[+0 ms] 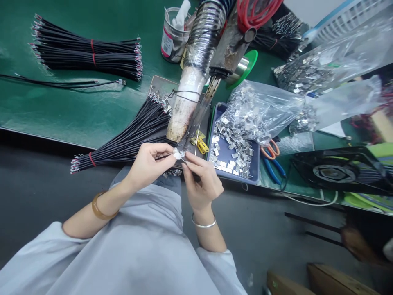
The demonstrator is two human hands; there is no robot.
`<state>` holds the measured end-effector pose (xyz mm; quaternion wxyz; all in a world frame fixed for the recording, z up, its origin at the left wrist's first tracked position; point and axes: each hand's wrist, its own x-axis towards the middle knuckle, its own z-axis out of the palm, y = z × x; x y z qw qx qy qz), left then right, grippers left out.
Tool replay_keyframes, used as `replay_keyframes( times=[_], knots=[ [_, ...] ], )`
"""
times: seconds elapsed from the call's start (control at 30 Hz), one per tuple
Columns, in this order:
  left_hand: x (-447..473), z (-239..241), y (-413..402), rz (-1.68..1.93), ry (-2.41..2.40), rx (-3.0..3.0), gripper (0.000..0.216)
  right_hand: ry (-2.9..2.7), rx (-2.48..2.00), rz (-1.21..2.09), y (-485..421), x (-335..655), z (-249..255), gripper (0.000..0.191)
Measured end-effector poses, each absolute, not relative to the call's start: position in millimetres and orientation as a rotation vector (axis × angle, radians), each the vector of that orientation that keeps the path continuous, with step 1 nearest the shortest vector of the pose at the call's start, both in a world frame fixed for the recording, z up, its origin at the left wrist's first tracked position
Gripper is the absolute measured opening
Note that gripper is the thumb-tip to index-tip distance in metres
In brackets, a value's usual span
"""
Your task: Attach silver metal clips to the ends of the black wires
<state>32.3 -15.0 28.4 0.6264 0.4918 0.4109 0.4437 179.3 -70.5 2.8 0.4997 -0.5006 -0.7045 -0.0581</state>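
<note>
My left hand (152, 164) is closed in a pinch, with a white covering or scrap at its fingertips. Opposite it, my right hand (203, 176) pinches too, its fingertips nearly meeting the left ones. Between them sits a small metal connector (182, 154); a thin dark strand shows beside it, partly hidden by the fingers. Just behind my left hand lies a bundle of black cables (129, 131), tied with a red band, metal connectors on its far ends. A soldering iron (211, 88) and a foil-wrapped hose (188, 94) reach down right above my hands.
To the right, a blue tray (255, 164) holds loose metal connectors under a plastic bag (258, 110). Near it are orange-handled scissors (270, 149), blue-handled pliers (274, 170) and a black fan (334, 170). Another cable bundle (76, 51) lies at back left, near a clear jar (173, 39).
</note>
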Motion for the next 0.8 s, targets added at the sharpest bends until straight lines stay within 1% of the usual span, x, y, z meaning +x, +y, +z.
replay_keyframes(
  times=[0.23,0.6,0.8],
  knots=[
    [40,25,-17,1.071,1.055,1.17,0.016,-1.725,-1.197,-0.286,-62,183,4,0.019],
    [41,36,-16,1.104,1.135,1.194,0.017,-1.764,-1.187,-0.301,-61,183,10,0.018],
    [39,35,-15,1.022,1.137,1.172,0.018,-1.819,-1.139,-0.354,-62,187,7,0.017]
  ],
)
